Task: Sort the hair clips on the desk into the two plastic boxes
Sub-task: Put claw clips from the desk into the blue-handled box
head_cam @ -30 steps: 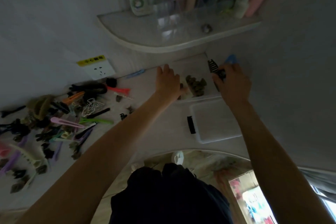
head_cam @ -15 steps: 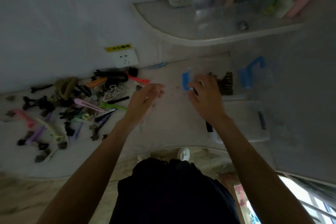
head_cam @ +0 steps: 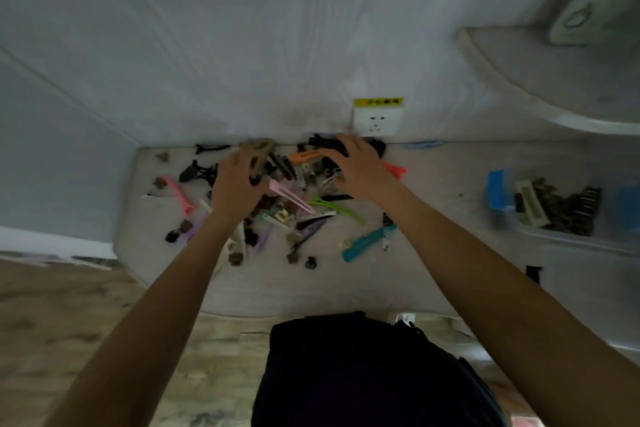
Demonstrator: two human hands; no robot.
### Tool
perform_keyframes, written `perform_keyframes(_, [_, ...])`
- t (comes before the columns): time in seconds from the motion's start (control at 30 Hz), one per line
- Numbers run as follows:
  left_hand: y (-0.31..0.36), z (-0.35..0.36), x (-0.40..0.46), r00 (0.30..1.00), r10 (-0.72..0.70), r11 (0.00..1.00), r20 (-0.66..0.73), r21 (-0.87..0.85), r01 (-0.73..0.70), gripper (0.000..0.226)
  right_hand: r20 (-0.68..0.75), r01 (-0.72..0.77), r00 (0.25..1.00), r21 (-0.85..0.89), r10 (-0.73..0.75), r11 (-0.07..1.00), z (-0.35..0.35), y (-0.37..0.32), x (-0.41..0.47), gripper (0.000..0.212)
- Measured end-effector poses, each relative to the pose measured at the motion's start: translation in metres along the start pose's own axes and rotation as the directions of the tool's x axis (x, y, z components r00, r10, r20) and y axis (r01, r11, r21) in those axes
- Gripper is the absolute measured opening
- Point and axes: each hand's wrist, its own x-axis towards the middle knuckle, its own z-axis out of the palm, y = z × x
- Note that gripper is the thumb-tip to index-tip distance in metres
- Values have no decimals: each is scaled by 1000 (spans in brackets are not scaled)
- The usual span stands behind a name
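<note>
A heap of hair clips [head_cam: 294,204] in many colours lies on the pale desk [head_cam: 311,295], near the wall. My left hand [head_cam: 237,189] hovers over its left side with fingers apart, fingertips at a tan claw clip [head_cam: 260,148]. My right hand [head_cam: 358,166] is spread over black clips at the back of the heap. Neither hand visibly holds a clip. A pink clip [head_cam: 292,199], a green clip [head_cam: 337,207] and a teal clip [head_cam: 367,243] lie between and in front of the hands. At the right stands a clear plastic box [head_cam: 498,196] with blue latches, holding dark clips [head_cam: 568,208].
A wall socket [head_cam: 377,121] with a yellow label sits just behind the heap. A curved shelf [head_cam: 540,87] juts out at the upper right. A black latch [head_cam: 533,273] of a second clear box shows in front of the first. The desk's front edge curves close to my body.
Both hands have left the box on the right and swung left to the heap of clips. The black comb clip the right hand held now lies in the box. The view has turned left.
</note>
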Motion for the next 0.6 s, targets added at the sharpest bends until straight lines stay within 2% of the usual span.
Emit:
perform_keyframes(0.07, [-14,-5,15,999,-27,1000,-41,-13,27,50,75,-71,994,-88,78,994,6,-2,10,71])
perform_keyframes(0.13, [-22,-5,31,998,-58,998,-35,-36,56,50,83,-126,987,-139,138,982,11,-3,10,75])
perform_keyframes(0.2, [-28,-4,48,994,-103,994,44,-26,104,54,91,-180,977,-128,192,975,14,-1,8,76])
perform_keyframes(0.27, [-32,0,59,981,-118,990,153,100,103,58,107,-239,963,-93,248,967,15,3,3,75])
perform_keyframes(0.3, [-33,2,62,973,-123,983,195,158,92,61,93,-275,955,-68,280,959,14,5,1,75])
perform_keyframes(0.37, [-34,6,62,969,-116,983,218,162,81,66,32,-337,941,42,336,941,14,10,-3,72])
perform_keyframes(0.5, [-29,11,56,992,30,997,121,71,-39,62,-137,-369,893,322,428,872,13,13,-16,53])
perform_keyframes(0.6, [-22,14,52,996,53,997,66,61,-57,60,-221,-351,864,378,452,857,10,12,-30,48])
